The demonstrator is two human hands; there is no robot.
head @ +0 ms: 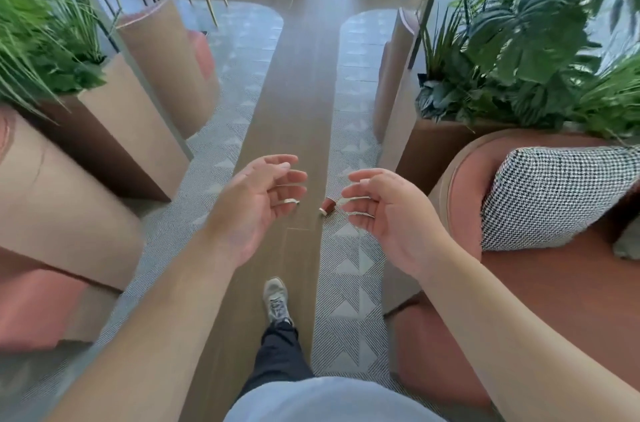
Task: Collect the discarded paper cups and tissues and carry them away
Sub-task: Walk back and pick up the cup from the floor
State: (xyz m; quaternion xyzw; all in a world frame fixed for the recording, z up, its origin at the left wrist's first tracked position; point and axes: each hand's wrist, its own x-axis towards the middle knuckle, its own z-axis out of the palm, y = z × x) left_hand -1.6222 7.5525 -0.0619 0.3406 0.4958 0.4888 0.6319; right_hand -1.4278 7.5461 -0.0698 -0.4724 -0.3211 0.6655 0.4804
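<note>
Lying on its side on the wooden floor strip point(304, 82), one red paper cup point(327, 206) sits between the two sets of fingertips, nearer the right hand point(381, 214). Both hands, left hand point(254, 205) included, hover with fingers loosely spread, holding nothing. One checked cushion point(557, 196) rests on the pink seat point(571, 283) beyond the right fingers. One shoe point(276, 298) shows below.
</note>
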